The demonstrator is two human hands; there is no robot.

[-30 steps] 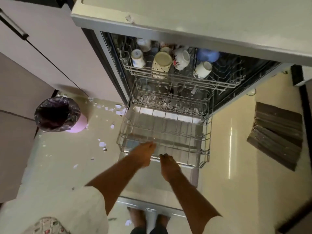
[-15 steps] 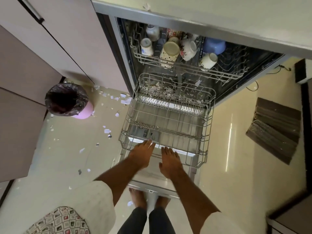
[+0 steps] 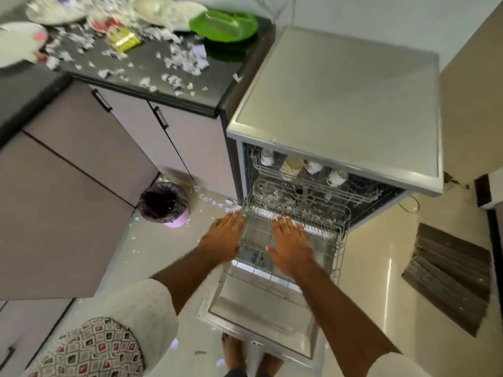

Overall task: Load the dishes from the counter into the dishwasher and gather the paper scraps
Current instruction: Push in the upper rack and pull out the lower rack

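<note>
Our left hand and right hand hover spread, empty, over the dishless grey wire rack, while green and white plates and torn paper scraps crowd the black tabletop.

Single wide-angle camera worn on the person's head, pointed forward and steeply down, so it's nearly a top-down shot from standing height. Both arms come in from the bottom edge, and the left hand and right hand land close to mid-frame over the pulled-out lower rack. The dishwasher takes up centre-right, with its dropped door right under the lens by the person's feet. The counter runs off the top-left corner and is blurry there. A floor mat sits at the right edge.
</note>
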